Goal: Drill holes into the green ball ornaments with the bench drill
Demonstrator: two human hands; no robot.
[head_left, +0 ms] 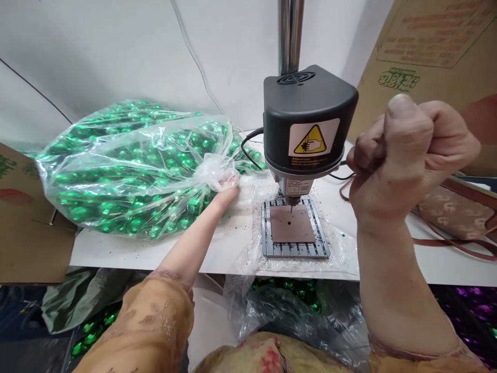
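A large clear plastic bag (128, 150) full of shiny green beads lies on the left of the white table. My left hand (229, 181) is closed on the bag's gathered, twisted neck, with its fingers partly hidden by the plastic. Right of the bag stands a small black drill press (306, 119) with a warning sticker. Its thin bit points down over a brown board (287, 230) with one dark hole, lying on the slotted metal base (322, 248). My right hand (407, 140) is raised in a fist beside the drill's housing; whatever its fingers hold is hidden.
Cardboard boxes (438, 62) stand at the right and at the far left (31, 217). A patterned bag (454, 207) with brown straps lies on the right. Dark crumbs surround the drill base. Below the front edge, clear plastic (267, 311) covers more green beads; purple beads show lower right.
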